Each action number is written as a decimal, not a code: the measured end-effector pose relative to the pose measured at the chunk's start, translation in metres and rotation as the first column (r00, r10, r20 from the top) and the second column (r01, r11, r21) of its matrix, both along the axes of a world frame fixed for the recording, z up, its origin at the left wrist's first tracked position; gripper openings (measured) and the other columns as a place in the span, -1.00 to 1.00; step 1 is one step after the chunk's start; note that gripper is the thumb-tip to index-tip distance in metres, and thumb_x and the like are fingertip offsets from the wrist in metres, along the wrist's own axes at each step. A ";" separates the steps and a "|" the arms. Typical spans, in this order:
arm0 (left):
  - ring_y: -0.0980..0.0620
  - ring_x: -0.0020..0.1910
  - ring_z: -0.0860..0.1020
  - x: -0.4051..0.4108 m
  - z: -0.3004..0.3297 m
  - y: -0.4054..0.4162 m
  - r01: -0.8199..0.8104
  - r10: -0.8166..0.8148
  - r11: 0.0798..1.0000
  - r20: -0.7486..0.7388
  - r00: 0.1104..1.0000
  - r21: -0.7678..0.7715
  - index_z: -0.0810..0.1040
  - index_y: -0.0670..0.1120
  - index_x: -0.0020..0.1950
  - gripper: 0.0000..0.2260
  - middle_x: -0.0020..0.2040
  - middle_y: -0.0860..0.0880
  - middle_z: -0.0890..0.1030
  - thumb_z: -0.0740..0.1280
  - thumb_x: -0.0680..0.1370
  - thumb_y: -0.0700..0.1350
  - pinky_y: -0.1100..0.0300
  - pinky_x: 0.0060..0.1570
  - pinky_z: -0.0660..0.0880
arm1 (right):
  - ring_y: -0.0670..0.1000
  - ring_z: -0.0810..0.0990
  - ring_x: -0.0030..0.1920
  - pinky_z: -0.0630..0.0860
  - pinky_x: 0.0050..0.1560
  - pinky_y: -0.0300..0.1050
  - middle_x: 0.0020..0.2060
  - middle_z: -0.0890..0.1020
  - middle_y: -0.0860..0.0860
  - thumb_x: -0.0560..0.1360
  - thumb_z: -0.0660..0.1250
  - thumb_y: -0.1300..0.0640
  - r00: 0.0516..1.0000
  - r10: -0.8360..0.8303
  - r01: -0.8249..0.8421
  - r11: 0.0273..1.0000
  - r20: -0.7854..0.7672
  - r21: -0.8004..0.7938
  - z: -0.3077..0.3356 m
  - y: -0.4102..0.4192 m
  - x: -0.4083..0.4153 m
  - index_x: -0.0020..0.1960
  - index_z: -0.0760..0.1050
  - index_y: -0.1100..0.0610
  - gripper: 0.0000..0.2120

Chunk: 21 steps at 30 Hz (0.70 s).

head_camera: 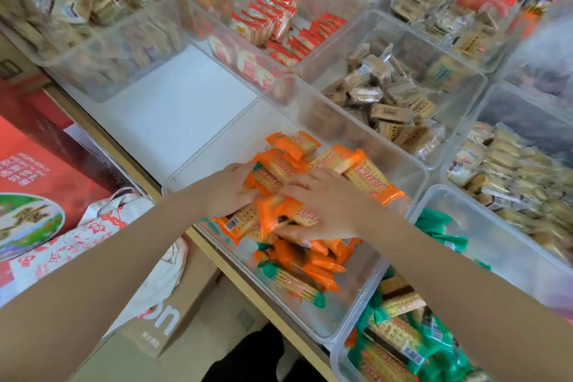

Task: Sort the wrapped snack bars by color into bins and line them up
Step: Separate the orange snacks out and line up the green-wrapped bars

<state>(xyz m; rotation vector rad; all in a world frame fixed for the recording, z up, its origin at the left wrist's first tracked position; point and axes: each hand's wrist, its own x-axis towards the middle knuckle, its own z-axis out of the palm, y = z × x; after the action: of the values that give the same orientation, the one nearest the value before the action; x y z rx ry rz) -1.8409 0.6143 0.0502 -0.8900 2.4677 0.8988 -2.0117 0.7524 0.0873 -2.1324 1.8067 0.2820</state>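
A clear plastic bin (pixel 412 170) in front of me holds several orange-wrapped snack bars (pixel 372 181), with a green-ended bar (pixel 291 284) low in the pile. My left hand (pixel 228 189) lies on the left of the pile, its fingers curled round an orange bar. My right hand (pixel 325 205) lies flat over the middle of the pile, fingers spread and pressing on the orange bars. A second clear bin (pixel 338 357) at the lower right holds green-wrapped bars (pixel 403 338).
Other clear bins stand behind: red packs (pixel 279 25), brown packs (pixel 390 102), beige packs at the far left (pixel 77 9) and yellow cakes at the right (pixel 511 170). A red box (pixel 37 164), cloth bag and cardboard box (pixel 161 329) sit below the shelf edge.
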 end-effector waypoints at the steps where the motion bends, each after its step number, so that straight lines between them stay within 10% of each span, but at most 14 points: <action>1: -0.10 0.31 0.37 -0.004 -0.002 0.001 -0.059 0.060 0.998 -0.031 0.998 0.022 0.05 -0.02 0.51 -0.41 0.43 -0.11 0.27 0.16 0.56 0.13 0.00 0.29 0.34 | 0.08 0.29 0.34 0.16 0.38 0.01 0.32 0.37 0.01 0.30 -0.10 -0.43 1.000 -0.019 0.019 1.000 0.000 0.005 0.000 0.001 -0.009 0.46 0.20 -0.05 -0.18; 7: -0.06 0.03 0.42 -0.010 0.003 0.012 -0.131 0.131 0.991 -0.015 0.991 -0.003 0.35 -0.15 0.15 -0.63 -0.12 0.01 0.35 0.36 0.41 -0.09 0.11 -0.10 0.41 | 0.06 0.29 0.34 0.27 0.34 0.01 0.29 0.41 0.00 0.28 -0.11 -0.40 0.987 -0.144 0.142 0.989 0.071 0.031 -0.007 0.006 -0.029 0.36 0.37 -0.02 -0.20; 12: 0.05 0.21 0.37 0.002 0.018 0.008 0.149 -0.148 0.984 -0.016 0.989 0.099 0.28 -0.02 0.40 -0.43 0.24 0.02 0.36 0.40 0.45 0.01 0.22 0.18 0.35 | 0.02 0.50 0.05 0.43 0.11 0.03 -0.03 0.61 -0.04 0.49 0.01 -0.27 0.913 -0.245 0.252 0.967 0.327 0.020 -0.005 -0.005 -0.026 -0.04 0.57 0.04 -0.50; 17: 0.33 0.19 0.38 0.020 0.040 0.004 0.154 -0.199 0.853 0.037 0.979 0.499 0.25 0.27 0.38 -0.43 0.17 0.28 0.44 0.39 0.42 0.13 0.43 0.15 0.32 | 0.05 0.51 0.14 0.42 0.14 -0.05 0.11 0.60 0.03 0.61 0.12 0.14 0.927 -0.179 0.165 0.984 0.331 0.069 -0.009 -0.034 -0.005 0.21 0.51 0.12 -0.74; 21: 0.23 0.20 0.43 0.022 0.039 0.005 -0.042 0.054 0.881 -0.014 0.998 0.472 0.34 0.21 0.30 -0.71 0.19 0.22 0.45 0.17 0.57 0.11 0.28 0.23 0.34 | 0.10 0.51 0.08 0.46 0.08 0.07 0.08 0.59 0.08 0.62 0.03 0.13 0.955 -0.126 0.058 0.968 0.269 0.245 -0.018 -0.047 0.013 0.24 0.45 0.07 -0.71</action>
<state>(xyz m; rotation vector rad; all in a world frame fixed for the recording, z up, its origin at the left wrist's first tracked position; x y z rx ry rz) -1.8190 0.6192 0.0892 -0.7652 2.1005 1.4550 -1.9986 0.7055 0.0692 -1.8157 1.6150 0.1490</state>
